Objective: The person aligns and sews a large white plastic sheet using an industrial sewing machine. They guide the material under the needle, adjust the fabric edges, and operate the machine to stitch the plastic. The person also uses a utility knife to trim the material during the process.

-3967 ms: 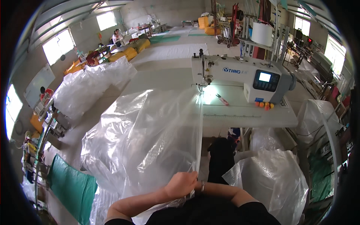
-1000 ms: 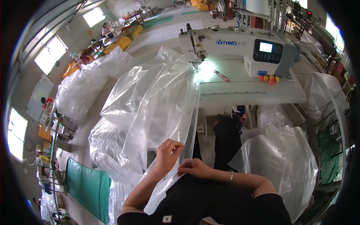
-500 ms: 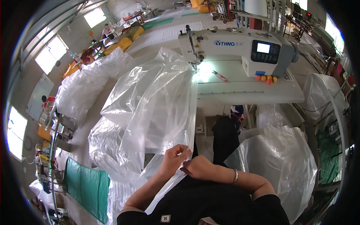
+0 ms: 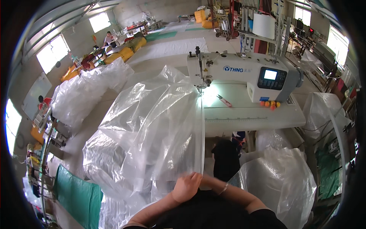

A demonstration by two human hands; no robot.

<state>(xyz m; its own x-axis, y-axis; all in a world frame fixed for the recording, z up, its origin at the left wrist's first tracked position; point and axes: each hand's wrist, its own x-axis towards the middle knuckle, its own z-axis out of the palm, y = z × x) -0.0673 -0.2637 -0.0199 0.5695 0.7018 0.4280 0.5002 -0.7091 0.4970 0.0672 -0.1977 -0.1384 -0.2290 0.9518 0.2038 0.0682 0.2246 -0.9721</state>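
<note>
A clear plastic sheet (image 4: 152, 126) runs from the needle area of the white sewing machine (image 4: 236, 72) down toward me, its right edge pulled into a straight line. My left hand (image 4: 187, 187) is closed on the near end of that edge, in front of my body. Close against it on the right is my right hand (image 4: 206, 181), slightly smeared; its fingers are hidden behind the left hand. A lit lamp glows by the needle. Red-handled thread snips (image 4: 225, 100) lie on the machine bed, right of the needle.
Several small orange and yellow balls (image 4: 270, 104) sit below the machine's control panel (image 4: 272, 78). More clear plastic (image 4: 278, 183) is heaped at my right, and another pile (image 4: 85, 93) lies to the left. A green sheet (image 4: 78, 194) hangs at lower left. A person (image 4: 109, 39) is far back.
The view has tilted up, so the machine appears lower. My hands have drawn together at the sheet's near end, the right slipping behind the left. The sheet's right edge looks straighter.
</note>
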